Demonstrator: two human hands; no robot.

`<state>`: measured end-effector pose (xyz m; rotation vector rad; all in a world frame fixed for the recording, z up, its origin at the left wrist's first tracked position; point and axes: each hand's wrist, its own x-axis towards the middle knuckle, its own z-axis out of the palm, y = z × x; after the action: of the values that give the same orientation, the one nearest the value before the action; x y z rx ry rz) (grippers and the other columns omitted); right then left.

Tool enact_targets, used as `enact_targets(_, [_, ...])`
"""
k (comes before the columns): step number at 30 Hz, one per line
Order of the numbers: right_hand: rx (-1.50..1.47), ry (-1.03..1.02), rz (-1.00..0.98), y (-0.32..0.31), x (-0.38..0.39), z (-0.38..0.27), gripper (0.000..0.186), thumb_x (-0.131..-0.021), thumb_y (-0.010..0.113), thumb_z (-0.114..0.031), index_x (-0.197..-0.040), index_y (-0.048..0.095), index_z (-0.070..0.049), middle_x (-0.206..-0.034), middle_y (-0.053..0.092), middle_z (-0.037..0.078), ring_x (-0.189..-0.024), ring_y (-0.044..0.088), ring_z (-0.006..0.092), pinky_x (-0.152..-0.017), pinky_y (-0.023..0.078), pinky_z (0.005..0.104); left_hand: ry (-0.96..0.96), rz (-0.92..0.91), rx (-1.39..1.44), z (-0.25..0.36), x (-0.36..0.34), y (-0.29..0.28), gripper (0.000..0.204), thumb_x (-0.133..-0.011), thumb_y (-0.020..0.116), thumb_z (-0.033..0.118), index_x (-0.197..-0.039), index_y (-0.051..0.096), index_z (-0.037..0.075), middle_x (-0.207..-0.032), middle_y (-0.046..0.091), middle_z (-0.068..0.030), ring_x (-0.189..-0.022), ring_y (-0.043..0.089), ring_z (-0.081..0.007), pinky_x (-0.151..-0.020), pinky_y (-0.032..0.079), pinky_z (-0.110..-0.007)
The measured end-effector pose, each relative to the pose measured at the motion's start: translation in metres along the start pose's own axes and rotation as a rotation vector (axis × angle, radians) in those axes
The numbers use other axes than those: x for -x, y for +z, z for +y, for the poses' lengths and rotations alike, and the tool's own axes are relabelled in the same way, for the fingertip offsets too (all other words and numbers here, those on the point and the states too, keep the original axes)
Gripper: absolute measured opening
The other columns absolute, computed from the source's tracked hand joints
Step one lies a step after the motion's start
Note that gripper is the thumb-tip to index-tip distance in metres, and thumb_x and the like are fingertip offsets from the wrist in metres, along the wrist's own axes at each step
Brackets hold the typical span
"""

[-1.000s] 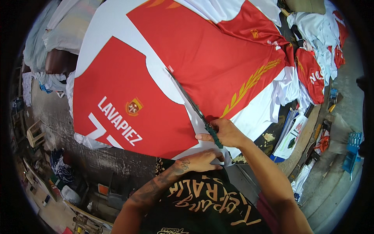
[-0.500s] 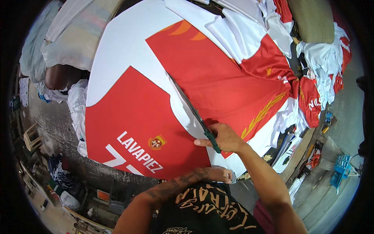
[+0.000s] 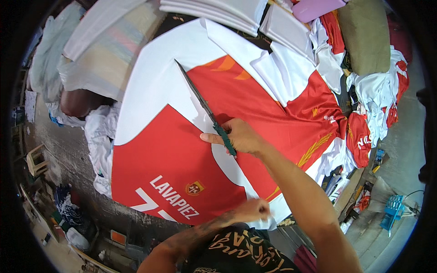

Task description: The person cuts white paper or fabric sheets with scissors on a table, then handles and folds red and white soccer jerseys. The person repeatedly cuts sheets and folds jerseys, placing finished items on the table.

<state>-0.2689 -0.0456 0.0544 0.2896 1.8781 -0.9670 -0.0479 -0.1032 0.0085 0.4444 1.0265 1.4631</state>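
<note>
A large sheet of red and white printed fabric [image 3: 155, 144], with lettering and a crest on its left piece, is spread beneath both hands. My right hand [image 3: 240, 136] grips long scissors [image 3: 196, 93] with green-wrapped handles, its thumb reaching leftward. The blades lie pointing up-left along the white strip between the two red pieces. My left hand [image 3: 254, 209] is curled closed at the fabric's lower edge beside white cloth; what is inside its fingers is hidden.
Folded white fabric [image 3: 211, 12], a pink object [image 3: 314, 8] and an olive cushion [image 3: 364, 34] lie beyond the work. Plastic-covered cloth [image 3: 104, 50] is upper left, loose garments [image 3: 375, 91] at right, a plastic chair [image 3: 37, 160] lower left, a blue plastic object [image 3: 392, 211] lower right.
My right hand and the scissors have moved up and left across the fabric. My left hand has shifted slightly at the lower edge. The view has shifted, showing more at the top.
</note>
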Motion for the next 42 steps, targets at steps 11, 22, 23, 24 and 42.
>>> enact_targets(11, [-0.077,-0.469,0.047,-0.002,0.005,-0.015,0.066,-0.086,0.082,-0.068,-0.073,0.071,-0.004,-0.06,0.058,0.002,-0.059,0.06,0.0183,-0.056,0.045,0.0366,-0.144,1.126,-1.384,-0.034,0.122,-0.035,0.051,-0.108,0.057,0.027,-0.152,0.058,0.002,-0.168,0.043,-0.0234,-0.159,0.029,-0.0479,-0.129,0.012,-0.068])
enact_targets(22, [0.106,0.27,1.196,0.056,0.316,0.427,0.041,-0.095,0.077,-0.032,-0.114,0.06,0.0,-0.111,0.069,0.026,-0.106,0.068,0.0466,-0.09,0.053,0.055,-0.258,1.288,-1.332,0.08,0.006,-0.172,0.069,-0.103,0.065,0.051,-0.16,0.052,0.017,-0.129,0.074,-0.0195,-0.11,0.074,-0.0405,-0.093,0.056,-0.054])
enact_targets(23, [0.057,0.437,1.122,0.063,0.328,0.457,0.041,-0.097,0.074,-0.029,-0.119,0.057,0.001,-0.119,0.067,0.027,-0.113,0.066,0.0487,-0.095,0.052,0.0565,-0.339,1.161,-1.47,0.069,-0.024,-0.14,0.069,-0.102,0.066,0.053,-0.16,0.054,0.018,-0.118,0.074,-0.0198,-0.103,0.075,-0.0383,-0.088,0.057,-0.053])
enact_targets(24, [0.046,0.47,1.119,0.067,0.336,0.484,0.041,-0.098,0.073,-0.028,-0.12,0.056,0.001,-0.119,0.066,0.026,-0.111,0.067,0.048,-0.094,0.054,0.0557,-0.221,1.065,-1.642,0.055,-0.055,-0.101,0.069,-0.101,0.066,0.054,-0.159,0.055,0.019,-0.108,0.075,-0.0202,-0.097,0.075,-0.0362,-0.083,0.058,-0.053])
enact_targets(42, [0.103,-0.61,0.803,0.078,0.215,0.375,0.071,-0.074,0.083,-0.013,-0.141,0.06,-0.017,-0.136,0.058,0.023,-0.104,0.073,0.0434,-0.087,0.06,0.0536,-0.04,0.599,-1.167,-0.03,-0.067,0.098,0.064,-0.091,0.069,0.01,-0.153,0.056,0.0,-0.132,0.072,-0.0253,-0.125,0.07,-0.0336,-0.108,0.051,-0.045])
